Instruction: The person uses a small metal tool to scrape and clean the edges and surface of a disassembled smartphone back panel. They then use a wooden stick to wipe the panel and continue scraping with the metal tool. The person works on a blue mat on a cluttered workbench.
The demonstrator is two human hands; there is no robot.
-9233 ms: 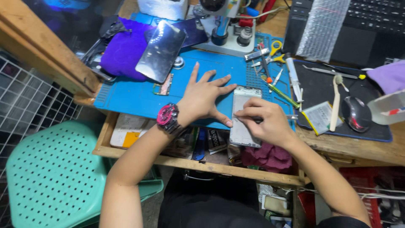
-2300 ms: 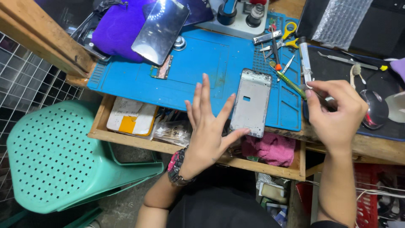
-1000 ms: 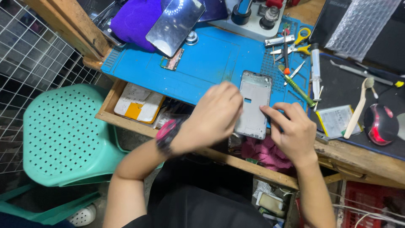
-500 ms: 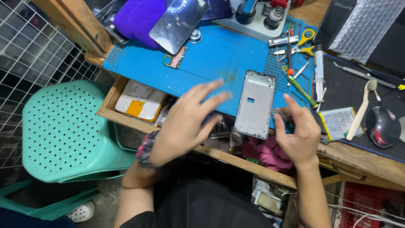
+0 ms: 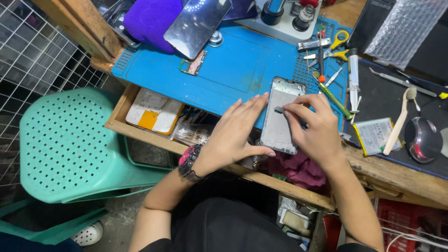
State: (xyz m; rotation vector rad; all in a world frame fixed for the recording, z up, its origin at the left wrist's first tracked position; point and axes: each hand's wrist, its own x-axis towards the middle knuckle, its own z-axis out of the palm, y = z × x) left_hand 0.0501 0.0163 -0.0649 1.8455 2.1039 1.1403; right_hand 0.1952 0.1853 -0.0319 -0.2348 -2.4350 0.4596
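A silver phone frame (image 5: 278,122) lies face up at the near edge of the blue work mat (image 5: 242,65). My left hand (image 5: 232,136), with a red and black watch on its wrist, grips the frame's left edge, thumb against the bottom corner. My right hand (image 5: 316,130) rests over the frame's right side and pinches a small grey flat piece (image 5: 279,110) against the upper middle of the frame. The fingers hide what lies under that piece.
Scissors (image 5: 339,43), tweezers, a green-handled tool (image 5: 334,99) and a syringe lie on the mat's right. A flat battery (image 5: 373,135), toothbrush (image 5: 399,122) and mouse (image 5: 422,139) are on the black mat. A screen panel (image 5: 198,23), purple cloth and open drawer (image 5: 154,112) are left. A green chair (image 5: 70,144) stands alongside.
My left hand came down from hovering open over the mat and took the frame's left edge. My right hand moved from the frame's lower right onto its upper middle.
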